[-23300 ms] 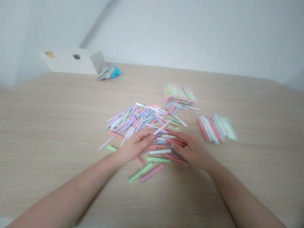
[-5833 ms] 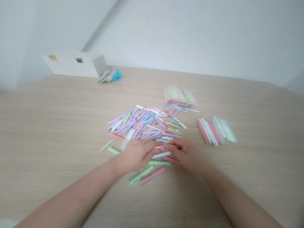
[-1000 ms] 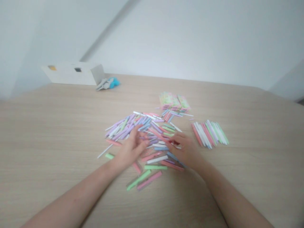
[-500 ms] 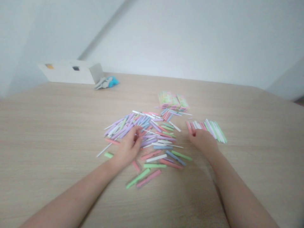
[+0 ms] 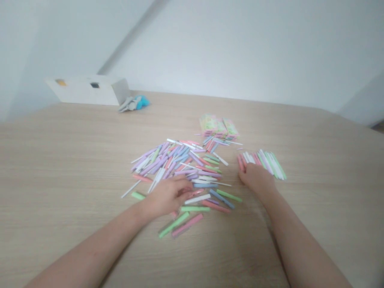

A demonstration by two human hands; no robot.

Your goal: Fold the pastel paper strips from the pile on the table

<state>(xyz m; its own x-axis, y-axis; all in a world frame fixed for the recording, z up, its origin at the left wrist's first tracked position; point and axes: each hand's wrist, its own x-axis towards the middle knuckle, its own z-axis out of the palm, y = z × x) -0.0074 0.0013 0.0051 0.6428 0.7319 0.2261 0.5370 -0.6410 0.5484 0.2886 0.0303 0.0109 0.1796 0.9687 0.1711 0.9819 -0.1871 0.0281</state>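
A loose heap of slim pastel pen-like sticks [image 5: 207, 174], in purple, white, blue, green and red, is spread over the table. My left hand [image 5: 169, 195] is at the heap's near side, its thumb and fingers closed around a pinkish-red stick [image 5: 197, 193]. Right of the heap, similar sticks lie side by side in a neat row [image 5: 271, 165]. My right hand [image 5: 258, 179] rests at the row's near left end, fingers curled against a red stick [image 5: 241, 161]; its fingertips are partly hidden.
Small pink-and-green packs [image 5: 217, 126] stand stacked behind the heap, with a few sticks in front of them. At the back left are a white box [image 5: 87, 92] with cut-outs and a crumpled grey-and-blue item [image 5: 135, 103]. A wall [image 5: 240, 52] borders the wooden table [image 5: 75, 168].
My left hand has moved from the middle of the heap toward its near side and closed on a pinkish-red stick. My right hand has stayed almost still at the row's left end.
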